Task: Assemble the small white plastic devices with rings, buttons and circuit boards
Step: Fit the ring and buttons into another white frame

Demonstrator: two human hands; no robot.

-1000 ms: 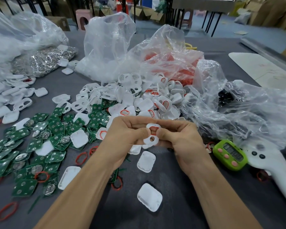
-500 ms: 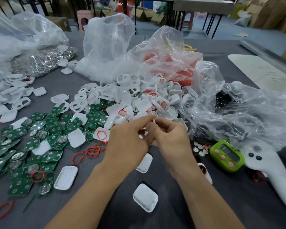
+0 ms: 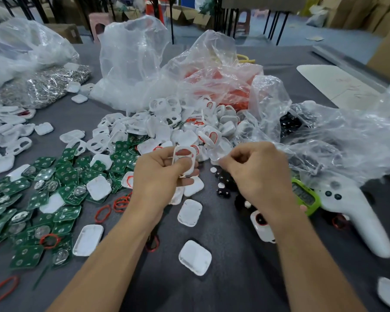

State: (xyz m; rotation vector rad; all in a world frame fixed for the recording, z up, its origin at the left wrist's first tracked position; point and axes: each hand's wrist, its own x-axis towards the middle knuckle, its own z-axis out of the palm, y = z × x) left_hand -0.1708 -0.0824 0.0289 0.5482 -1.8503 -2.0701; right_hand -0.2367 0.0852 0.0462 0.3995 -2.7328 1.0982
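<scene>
Head view. The left hand [image 3: 158, 176] grips a white shell frame [image 3: 186, 164] above the worktop [image 3: 234, 289], just in front of the pile of white shells [image 3: 178, 129]. Its thumb lies across the frame's lower part and its fingers curl behind.

Frame: a rounded rectangle, held upright, face toward the camera, with two openings. The upper opening shows a seated red ring [image 3: 184, 152] around its edge. The lower opening is mostly hidden by the thumb.

The right hand [image 3: 257, 176] is apart from the frame, to its right. Its fingers are curled, thumb tip against forefinger tip. Whether anything small sits in that pinch cannot be told.

Worktop: dark grey.
- Left: a spread of green circuit boards [image 3: 43, 199], many carrying round silver discs, with a few white covers lying among them.
- Beside the boards: loose red rings [image 3: 103, 213].
- Near the person: white back covers [image 3: 195, 257], lying flat and apart from one another.
- Between the hands and lower: black buttons [image 3: 223, 191] and small white buttons [image 3: 213, 170].
- Under the right wrist: a partly built shell [image 3: 260, 222], white with a red ring and dark centre, partly hidden.
- Right: a green timer [image 3: 305, 197] just beside a white handle-shaped controller [image 3: 358, 217].
- Behind the pile: clear plastic bags. One is a bag of red rings [image 3: 225, 88]. At far left is a bag of silvery metal parts [image 3: 45, 86].
</scene>
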